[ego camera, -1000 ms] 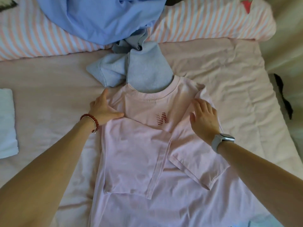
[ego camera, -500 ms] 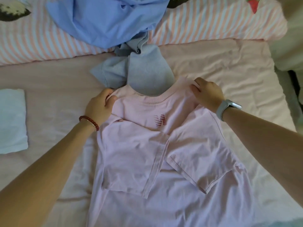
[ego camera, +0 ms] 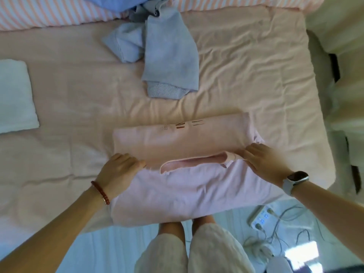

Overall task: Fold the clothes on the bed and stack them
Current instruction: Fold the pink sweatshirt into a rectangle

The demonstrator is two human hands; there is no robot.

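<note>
A pale pink cotton T-shirt (ego camera: 189,186) lies at the near edge of the bed (ego camera: 246,75), which is covered in a wrinkled peach-pink sheet. The T-shirt's upper part is doubled over toward the person, so a band of fabric with small dark red printed marks faces up, and the folded-over collar edge lies across the middle of the shirt. The left hand (ego camera: 118,170), with a red beaded bracelet (ego camera: 100,192) on its wrist, grips the left end of that folded edge, fingers curled round the cloth. The right hand (ego camera: 264,164), with a white-strapped smartwatch (ego camera: 293,180) on its wrist, pinches the right end of the same edge near the collar.

Farther up the bed, well apart from the T-shirt, lies a crumpled grey-blue knitted garment (ego camera: 167,56); behind it a light blue garment (ego camera: 110,2) is heaped against a pink-and-white striped pillow (ego camera: 49,14). A folded white cloth (ego camera: 15,95) lies at the bed's left side. On the floor beside the person's legs sit a white power strip (ego camera: 264,217) and tangled cables (ego camera: 287,233).
</note>
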